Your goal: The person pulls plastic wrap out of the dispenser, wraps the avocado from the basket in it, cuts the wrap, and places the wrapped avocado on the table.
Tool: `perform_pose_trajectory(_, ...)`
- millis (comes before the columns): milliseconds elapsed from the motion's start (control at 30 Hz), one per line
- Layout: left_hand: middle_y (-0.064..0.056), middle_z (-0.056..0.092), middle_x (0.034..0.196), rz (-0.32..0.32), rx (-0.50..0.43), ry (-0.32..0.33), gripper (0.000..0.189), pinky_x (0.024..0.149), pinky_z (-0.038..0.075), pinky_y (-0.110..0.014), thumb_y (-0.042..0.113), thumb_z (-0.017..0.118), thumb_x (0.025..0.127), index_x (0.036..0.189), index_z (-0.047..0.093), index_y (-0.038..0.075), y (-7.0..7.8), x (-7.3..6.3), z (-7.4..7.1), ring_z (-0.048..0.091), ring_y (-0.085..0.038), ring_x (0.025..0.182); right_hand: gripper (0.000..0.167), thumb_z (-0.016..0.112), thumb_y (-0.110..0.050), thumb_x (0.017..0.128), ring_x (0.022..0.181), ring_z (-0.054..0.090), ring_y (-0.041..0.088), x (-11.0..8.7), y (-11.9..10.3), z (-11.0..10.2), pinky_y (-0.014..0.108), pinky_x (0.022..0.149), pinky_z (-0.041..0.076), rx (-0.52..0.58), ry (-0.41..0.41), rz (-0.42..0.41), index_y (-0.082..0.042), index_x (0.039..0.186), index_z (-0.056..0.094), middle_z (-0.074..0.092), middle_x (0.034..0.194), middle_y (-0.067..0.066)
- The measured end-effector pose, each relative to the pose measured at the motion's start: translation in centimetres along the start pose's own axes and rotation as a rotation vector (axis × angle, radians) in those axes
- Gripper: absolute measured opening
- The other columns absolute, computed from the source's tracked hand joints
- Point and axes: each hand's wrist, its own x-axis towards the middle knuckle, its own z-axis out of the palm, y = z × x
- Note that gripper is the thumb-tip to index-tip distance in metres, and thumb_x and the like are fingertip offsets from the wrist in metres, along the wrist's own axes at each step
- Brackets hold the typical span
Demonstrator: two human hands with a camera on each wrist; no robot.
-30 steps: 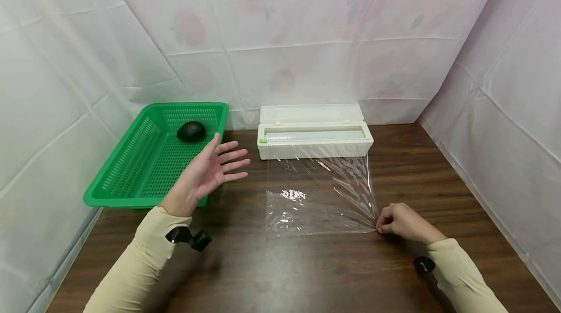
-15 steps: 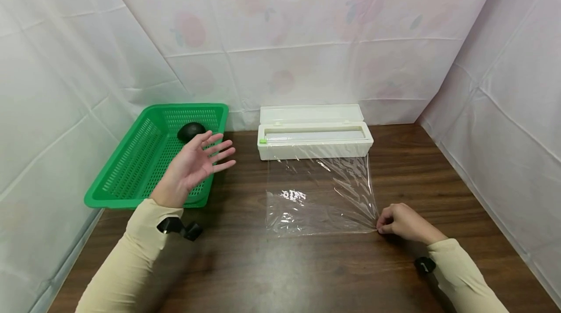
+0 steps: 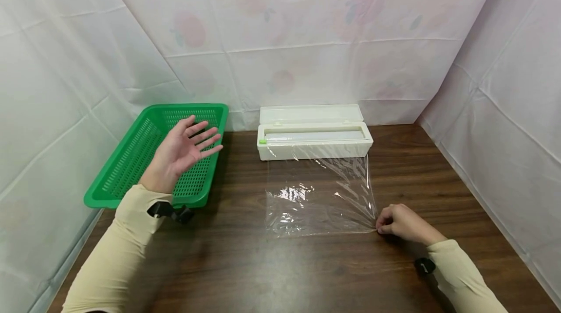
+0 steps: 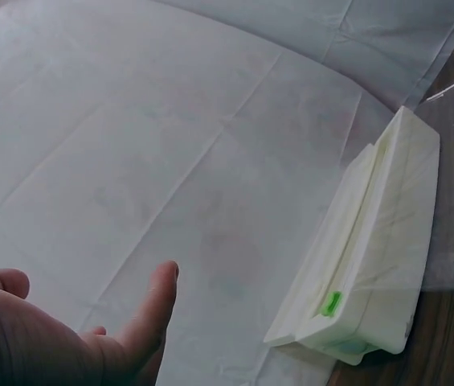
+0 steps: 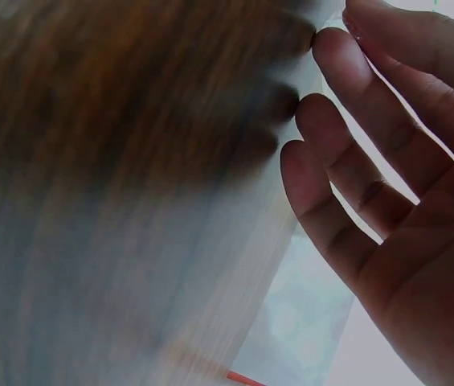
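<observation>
My right hand (image 3: 401,223) pinches the near right corner of a sheet of clear plastic wrap (image 3: 302,211) close to the tabletop. From that corner, creases fan back to the white wrap dispenser (image 3: 315,151), whose lid (image 3: 311,114) stands open. A green slider (image 3: 263,141) sits at the dispenser's left end. Over the green basket (image 3: 105,203) hovers my left hand (image 3: 175,155), fingers spread and palm turned right, holding nothing. It mostly hides a dark egg-shaped thing, like an avocado, in the basket. In the right wrist view, the fingertips (image 5: 315,125) touch the wood.
The dark wooden table (image 3: 271,274) bears everything. White cloth (image 3: 307,74) with faint fruit prints hangs right behind the dispenser and basket. More cloth (image 3: 517,108) walls off the right side, and another sheet (image 3: 48,133) the left.
My left hand has moved left and slightly away from me, from the basket's right edge to over the basket, covering the dark egg-shaped thing. The right hand and plastic wrap stay put.
</observation>
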Motion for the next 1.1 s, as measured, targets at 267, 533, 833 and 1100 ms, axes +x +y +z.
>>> perform_pose_trajectory(267, 0.000, 0.005, 0.166, -0.002, -0.122, 0.050, 0.077, 0.121, 0.023, -0.040, 0.040, 0.054, 0.099, 0.157, 0.007, 0.025, 0.5, 0.7, -0.8, 0.015, -0.018, 0.152, 0.013, 0.076, -0.008, 0.078, 0.070, 0.050, -0.004, 0.1, -0.3, 0.3, 0.022, 0.063, 0.044, -0.059, 0.040, -0.052, -0.019, 0.072, 0.071, 0.064, 0.074, -0.014)
perform_pose_trajectory(533, 0.006, 0.009, 0.165, -0.012, -0.249, 0.114, 0.073, 0.123, 0.015, -0.038, 0.036, 0.059, 0.097, 0.154, 0.016, 0.028, 1.5, 1.0, -1.8, 0.016, -0.015, 0.152, 0.015, 0.079, -0.006, 0.073, 0.067, 0.049, 0.004, 0.1, -1.2, 0.7, 0.026, 0.061, 0.044, -0.240, 0.143, -0.137, -0.019, 0.070, 0.070, 0.061, 0.071, -0.013)
perform_pose_trajectory(833, 0.010, 0.013, 0.162, -0.025, -0.357, 0.167, 0.070, 0.123, 0.020, -0.036, 0.034, 0.062, 0.096, 0.152, 0.020, 0.033, 3.0, 1.4, -4.3, 0.018, -0.011, 0.150, 0.015, 0.080, -0.004, 0.069, 0.065, 0.045, 0.005, -0.1, -1.6, 0.9, 0.024, 0.057, 0.041, -0.326, 0.231, -0.219, -0.016, 0.069, 0.070, 0.055, 0.068, -0.012)
perform_pose_trajectory(1100, 0.010, 0.021, 0.159, -0.020, -0.428, 0.213, 0.063, 0.122, 0.023, -0.037, 0.032, 0.063, 0.095, 0.148, 0.029, 0.031, 4.0, 1.7, -5.5, 0.021, -0.012, 0.149, 0.017, 0.081, -0.003, 0.068, 0.064, 0.043, 0.005, -0.2, -1.3, 1.2, 0.024, 0.056, 0.039, -0.346, 0.278, -0.257, -0.016, 0.069, 0.070, 0.055, 0.068, -0.011)
